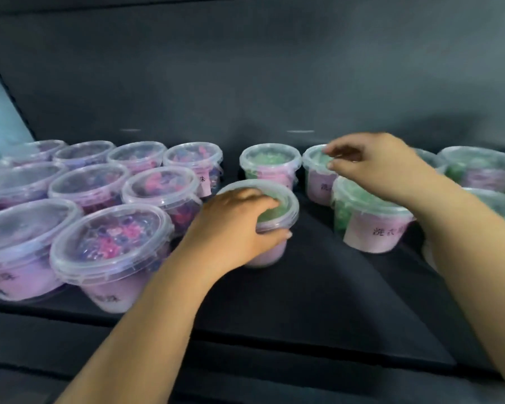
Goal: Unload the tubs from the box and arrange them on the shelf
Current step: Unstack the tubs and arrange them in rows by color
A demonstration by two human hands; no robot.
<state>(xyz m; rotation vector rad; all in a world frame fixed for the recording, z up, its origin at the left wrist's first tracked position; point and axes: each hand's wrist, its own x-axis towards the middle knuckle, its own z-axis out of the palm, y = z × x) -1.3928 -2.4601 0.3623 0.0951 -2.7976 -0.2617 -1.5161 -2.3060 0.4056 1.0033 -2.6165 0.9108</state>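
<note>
Clear lidded tubs with pink labels stand on a dark shelf (318, 287). My left hand (233, 225) grips the lid and side of a green-filled tub (280, 205) near the shelf's middle. My right hand (370, 164) hovers with curled fingers over the lid of a green tub in the back row (314, 161), fingertips touching or just above it. Another green tub (270, 164) stands behind the one I hold. A larger-looking green tub (370, 220) stands under my right wrist.
Several tubs with pink and purple contents (108, 246) fill the shelf's left side in rows. More green tubs (478, 170) crowd the right. The shelf's dark back wall (245, 83) rises behind. The box is out of view.
</note>
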